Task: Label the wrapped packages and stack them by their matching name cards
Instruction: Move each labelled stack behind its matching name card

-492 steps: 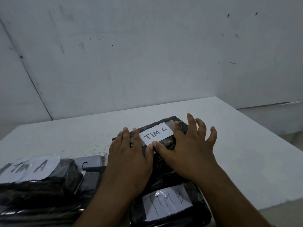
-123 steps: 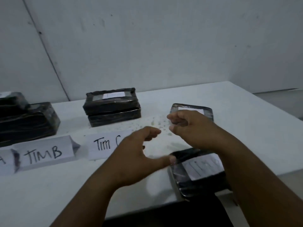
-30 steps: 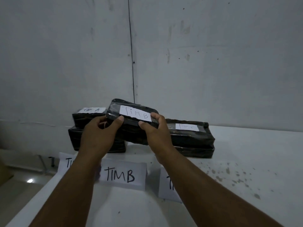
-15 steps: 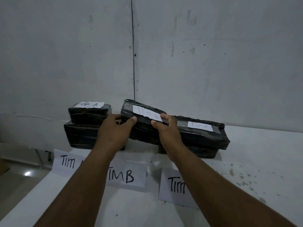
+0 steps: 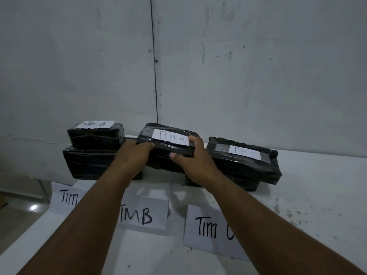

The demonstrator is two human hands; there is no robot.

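Note:
A black wrapped package labelled TIM B (image 5: 168, 138) sits on another black package at the back of the white table (image 5: 309, 187), behind the TIM B name card (image 5: 146, 214). My left hand (image 5: 135, 157) grips its left end and my right hand (image 5: 190, 157) grips its right front edge. To the left stands a stack of two packages, the top one labelled TIM A (image 5: 96, 133), behind the partly hidden TIM A card (image 5: 65, 196). To the right lies the stack labelled TIM C (image 5: 244, 157), behind the TIM C card (image 5: 206, 227).
A grey wall (image 5: 238, 76) rises directly behind the stacks. The table's left edge runs diagonally at lower left, with floor and a metal leg (image 5: 42, 189) beyond. Dark specks mark the tabletop at the right.
Both hands have carried the TIM B package forward and lowered it onto the middle stack, between the TIM A and TIM C stacks.

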